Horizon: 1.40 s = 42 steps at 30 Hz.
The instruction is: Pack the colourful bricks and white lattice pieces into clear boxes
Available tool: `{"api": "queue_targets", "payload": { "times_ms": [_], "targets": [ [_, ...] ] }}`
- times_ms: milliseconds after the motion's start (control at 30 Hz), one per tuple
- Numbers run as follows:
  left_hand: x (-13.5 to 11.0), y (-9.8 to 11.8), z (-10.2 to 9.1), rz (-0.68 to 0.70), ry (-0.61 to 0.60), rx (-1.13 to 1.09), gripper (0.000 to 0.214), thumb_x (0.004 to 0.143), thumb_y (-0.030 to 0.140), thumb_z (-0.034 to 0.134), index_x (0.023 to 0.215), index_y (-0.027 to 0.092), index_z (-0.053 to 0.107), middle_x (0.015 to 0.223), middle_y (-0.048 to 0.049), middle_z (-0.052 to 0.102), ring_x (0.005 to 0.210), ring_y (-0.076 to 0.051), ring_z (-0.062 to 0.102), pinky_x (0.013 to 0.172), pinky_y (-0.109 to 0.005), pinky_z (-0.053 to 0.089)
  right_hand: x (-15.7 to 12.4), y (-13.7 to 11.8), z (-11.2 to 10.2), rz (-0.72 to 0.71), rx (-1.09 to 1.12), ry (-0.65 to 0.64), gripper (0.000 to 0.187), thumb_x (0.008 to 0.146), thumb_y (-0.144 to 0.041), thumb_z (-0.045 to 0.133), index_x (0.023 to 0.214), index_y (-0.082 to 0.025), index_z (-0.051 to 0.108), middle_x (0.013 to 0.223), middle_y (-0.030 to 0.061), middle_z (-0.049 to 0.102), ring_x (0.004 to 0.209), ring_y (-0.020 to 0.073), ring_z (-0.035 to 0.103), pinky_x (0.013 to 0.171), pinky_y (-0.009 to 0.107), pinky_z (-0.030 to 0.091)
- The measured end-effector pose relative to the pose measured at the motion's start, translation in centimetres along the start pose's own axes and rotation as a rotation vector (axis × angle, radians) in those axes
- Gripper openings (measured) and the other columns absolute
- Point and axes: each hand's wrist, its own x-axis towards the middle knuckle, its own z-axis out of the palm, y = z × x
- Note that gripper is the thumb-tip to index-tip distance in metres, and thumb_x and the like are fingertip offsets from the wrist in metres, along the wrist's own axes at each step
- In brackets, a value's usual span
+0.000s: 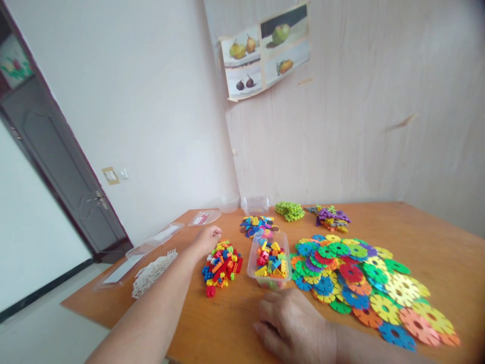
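Note:
My left hand (209, 239) hovers at the far side of a loose pile of small building blocks (223, 265), its fingers drawn together. Whatever those fingers may hold is too small to make out. On the wooden table (223, 328) in front of me rests my right hand (290, 323), back up and fingers curled in, with no object showing in it. Just beyond its knuckles stands a clear plastic box (251, 265), partly filled with red, yellow, blue and orange building blocks (273, 263).
Notched plastic discs (352, 275) spread over the right side. Farther back lie small round pieces (255, 225), green interlocking pieces (290, 211), a purple mixed pile (333, 218) and a clear container (255, 205). White pieces (153, 273) and clear lids (125, 268) lie left.

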Motion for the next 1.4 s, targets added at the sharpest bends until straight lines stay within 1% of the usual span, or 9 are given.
{"api": "queue_targets", "payload": {
  "times_ms": [100, 233, 400, 567, 700, 833, 1000, 1200, 1400],
  "targets": [
    [-0.2, -0.6, 0.6, -0.052, -0.025, 0.009, 0.024, 0.083, 0.020, 0.057, 0.104, 0.018, 0.070, 0.099, -0.0068, 0.075, 0.095, -0.019, 0.068, 0.083, -0.026, 0.050, 0.1, -0.2, -0.3, 0.008, 0.000, -0.014, 0.016, 0.087, -0.029, 0.052, 0.075, -0.020, 0.058, 0.078, 0.0025, 0.068, 0.067, 0.0139, 0.058, 0.059, 0.028, 0.033],
    [0.3, -0.6, 1.2, -0.076, -0.057, 0.020, 0.032, 0.081, 0.020, 0.060, 0.111, 0.019, 0.069, 0.119, -0.0091, 0.072, 0.112, -0.020, 0.064, 0.094, -0.026, 0.047, 0.1, -0.3, -0.4, 0.009, 0.012, -0.034, 0.014, 0.086, -0.026, 0.053, 0.075, -0.019, 0.058, 0.078, 0.0018, 0.069, 0.067, 0.0135, 0.059, 0.059, 0.027, 0.034],
    [1.2, -0.4, 1.5, -0.070, -0.109, 0.032, 0.032, 0.077, 0.018, 0.062, 0.107, 0.020, 0.072, 0.127, -0.0097, 0.068, 0.120, -0.022, 0.061, 0.104, -0.029, 0.041, 0.3, 0.0, -0.1, -0.013, -0.009, -0.006, 0.016, 0.086, -0.028, 0.056, 0.072, -0.019, 0.058, 0.076, 0.0003, 0.069, 0.066, 0.0122, 0.060, 0.058, 0.027, 0.034],
    [1.4, -0.2, 1.7, -0.063, -0.154, 0.033, 0.023, 0.074, 0.019, 0.064, 0.095, 0.022, 0.074, 0.112, -0.0057, 0.075, 0.110, -0.022, 0.066, 0.097, -0.029, 0.046, 0.5, 0.4, 0.3, -0.051, -0.034, -0.007, 0.017, 0.087, -0.028, 0.057, 0.072, -0.019, 0.058, 0.075, -0.0007, 0.069, 0.064, 0.0113, 0.060, 0.057, 0.026, 0.035],
    [1.3, 0.2, 1.6, -0.078, -0.170, 0.043, 0.018, 0.073, 0.019, 0.064, 0.088, 0.022, 0.074, 0.097, -0.0039, 0.077, 0.091, -0.021, 0.070, 0.083, -0.028, 0.051, 0.6, 0.7, 0.7, -0.062, -0.058, -0.003, 0.018, 0.087, -0.029, 0.058, 0.071, -0.020, 0.058, 0.074, -0.0014, 0.069, 0.063, 0.0115, 0.060, 0.055, 0.027, 0.035],
    [1.2, 0.7, 1.3, -0.099, -0.173, 0.052, 0.020, 0.071, 0.017, 0.063, 0.088, 0.020, 0.073, 0.092, -0.0044, 0.077, 0.082, -0.020, 0.069, 0.073, -0.026, 0.051, 0.7, 0.8, 0.8, -0.058, -0.068, -0.023, 0.019, 0.087, -0.031, 0.058, 0.072, -0.020, 0.058, 0.076, -0.0010, 0.070, 0.065, 0.0126, 0.061, 0.056, 0.027, 0.036],
    [0.7, 1.0, 1.0, -0.114, -0.167, 0.056, 0.014, 0.067, 0.012, 0.062, 0.078, 0.018, 0.069, 0.079, -0.0032, 0.074, 0.075, -0.017, 0.067, 0.064, -0.022, 0.048, 0.8, 0.9, 0.7, -0.067, -0.086, -0.045, 0.019, 0.087, -0.032, 0.058, 0.073, -0.019, 0.059, 0.077, 0.0011, 0.071, 0.067, 0.0134, 0.061, 0.059, 0.026, 0.038],
    [-0.2, 0.9, 1.0, -0.115, -0.103, 0.032, 0.008, 0.069, 0.012, 0.059, 0.071, 0.018, 0.063, 0.066, 0.0009, 0.065, 0.064, -0.013, 0.061, 0.057, -0.020, 0.043, 0.5, 0.7, 0.5, -0.072, -0.099, -0.022, 0.019, 0.086, -0.031, 0.057, 0.072, -0.019, 0.059, 0.075, -0.0004, 0.069, 0.064, 0.0121, 0.059, 0.055, 0.026, 0.035],
    [-0.5, 1.7, 0.4, -0.070, 0.061, -0.041, 0.008, 0.076, 0.014, 0.053, 0.074, 0.019, 0.058, 0.072, 0.0002, 0.064, 0.072, -0.014, 0.060, 0.065, -0.022, 0.044, 0.2, 0.0, -0.2, -0.062, -0.104, -0.009, 0.019, 0.087, -0.031, 0.055, 0.073, -0.019, 0.059, 0.075, -0.0002, 0.069, 0.064, 0.0122, 0.059, 0.057, 0.027, 0.036]
  ]
}}
